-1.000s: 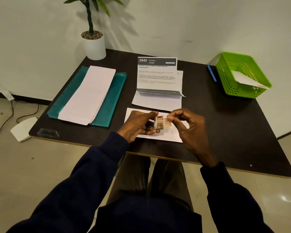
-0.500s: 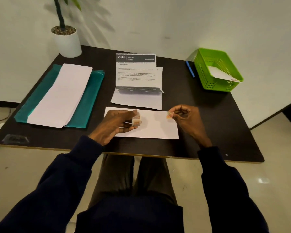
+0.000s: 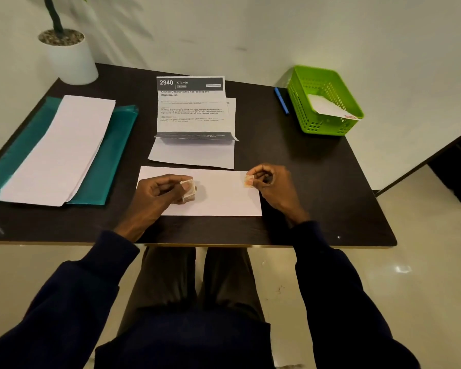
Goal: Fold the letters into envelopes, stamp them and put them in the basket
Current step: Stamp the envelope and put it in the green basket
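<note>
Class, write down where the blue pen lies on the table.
In the head view, the blue pen lies on the table, at its far right side, just left of the green basket.

Navy long sleeves (image 3: 64, 302) end at the wrists — left grip (image 3: 157, 195) and right grip (image 3: 274, 187) bare — above olive-brown trousers (image 3: 224, 275).

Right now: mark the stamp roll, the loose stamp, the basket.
stamp roll (image 3: 191, 193), head view, side of the roll.
loose stamp (image 3: 248, 180), head view, its face.
basket (image 3: 325, 128), head view, near wall.
</note>
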